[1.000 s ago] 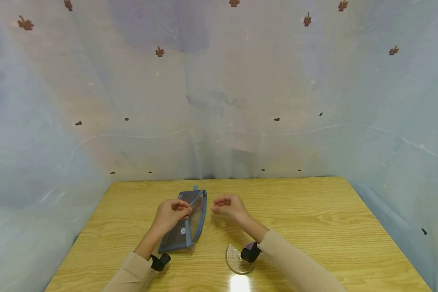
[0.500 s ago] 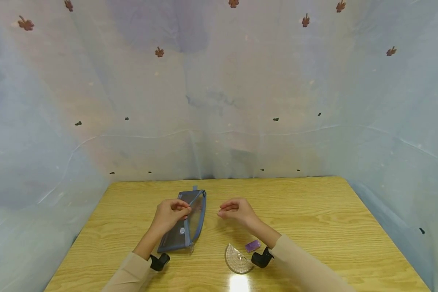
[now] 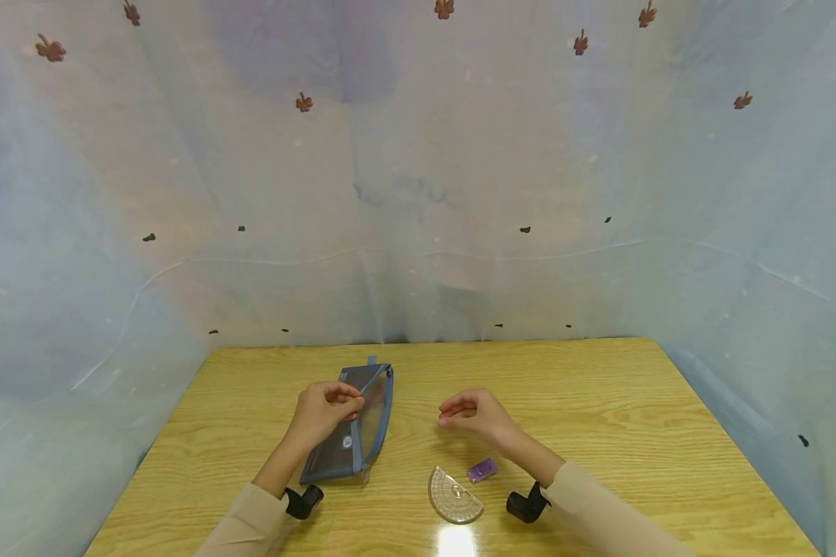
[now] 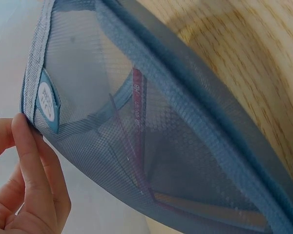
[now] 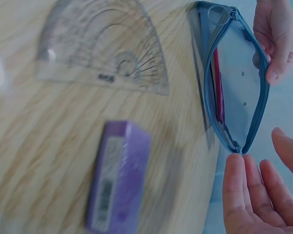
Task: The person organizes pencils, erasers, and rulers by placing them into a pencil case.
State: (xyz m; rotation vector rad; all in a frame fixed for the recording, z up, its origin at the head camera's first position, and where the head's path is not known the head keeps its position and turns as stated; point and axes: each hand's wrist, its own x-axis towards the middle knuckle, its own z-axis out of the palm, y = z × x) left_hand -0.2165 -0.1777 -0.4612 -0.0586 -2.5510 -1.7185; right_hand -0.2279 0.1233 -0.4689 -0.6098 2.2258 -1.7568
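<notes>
A blue mesh zip pouch [image 3: 329, 455] lies on the table with its mouth unzipped and spread. My left hand [image 3: 326, 412] pinches its upper edge between thumb and fingers, close to the round label seen in the left wrist view. Through the mesh show a dark red pencil [image 4: 138, 105] and other slim items that are hard to make out. To the right of the pouch, my right hand [image 3: 481, 416] hovers over the table holding nothing, fingers loosely bent and thumb apart. Nearest below it is a purple eraser [image 3: 482, 470], beside a clear semicircular protractor [image 3: 453, 497].
The wood-grain table [image 3: 585, 402] ends at a pale hanging sheet [image 3: 418, 178] with small clover shapes, behind and at both sides. Black wrist cameras [image 3: 527, 504] jut below each wrist. Glare marks the front edge near the protractor.
My right hand has moved right, away from the pouch's mouth, and the eraser and whole protractor now show from behind its wrist camera. My left hand keeps its pinch in place.
</notes>
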